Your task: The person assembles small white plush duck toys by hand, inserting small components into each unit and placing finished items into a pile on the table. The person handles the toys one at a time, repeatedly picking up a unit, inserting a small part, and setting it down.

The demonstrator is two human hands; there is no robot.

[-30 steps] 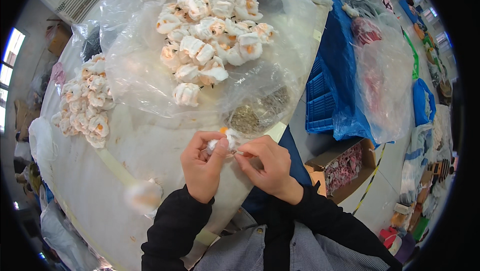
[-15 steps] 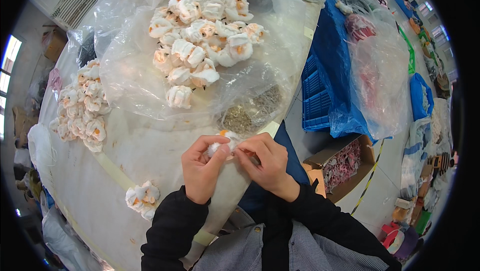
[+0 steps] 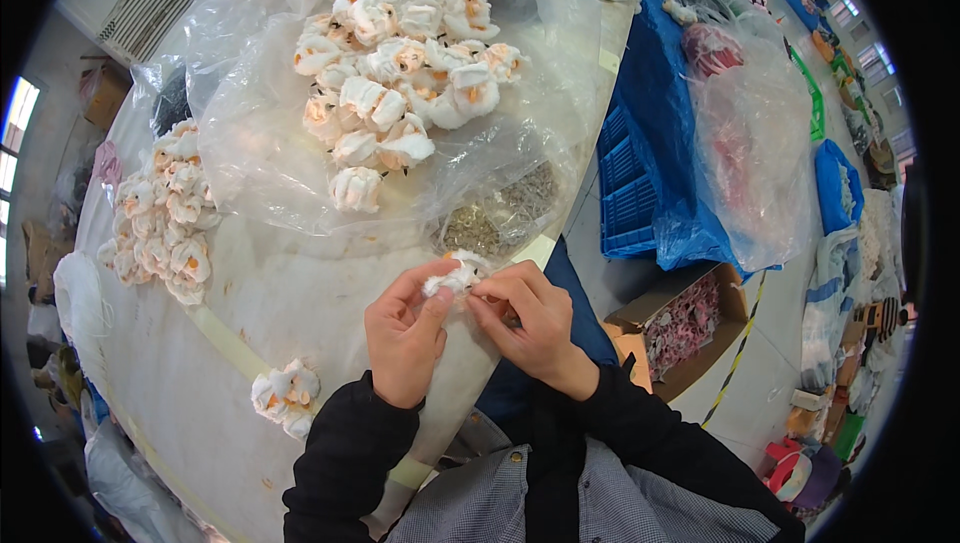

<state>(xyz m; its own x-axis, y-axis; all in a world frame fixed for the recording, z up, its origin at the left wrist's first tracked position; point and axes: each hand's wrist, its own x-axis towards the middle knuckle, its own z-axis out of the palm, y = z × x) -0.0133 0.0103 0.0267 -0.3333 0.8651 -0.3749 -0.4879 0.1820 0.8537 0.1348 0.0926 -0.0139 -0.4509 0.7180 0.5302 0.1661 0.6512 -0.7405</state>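
A small white plush piece with a touch of orange (image 3: pixel 456 281) is held over the near edge of the table. My left hand (image 3: pixel 405 328) grips it between thumb and fingers. Against its right side, the thumb and forefinger of my right hand (image 3: pixel 530 323) are pinched together; what lies between those fingertips is too small to make out. A dark spot shows on the fluff near them. Just beyond my hands lies a heap of small brownish, shiny parts (image 3: pixel 470 233), partly under clear plastic.
Many similar plush pieces (image 3: pixel 375 103) lie on a clear plastic sheet (image 3: pixel 250 178). Another pile (image 3: pixel 165 213) is at the left, and a small cluster (image 3: pixel 286 396) sits near my left forearm. Right of the table (image 3: pixel 290 283) stand a blue crate (image 3: pixel 628 193) and a cardboard box of pink scraps (image 3: pixel 690 323).
The plush piece has turned and lifted slightly in my left hand, showing more white fluff and a dark spot. My right fingertips stay pinched at its side.
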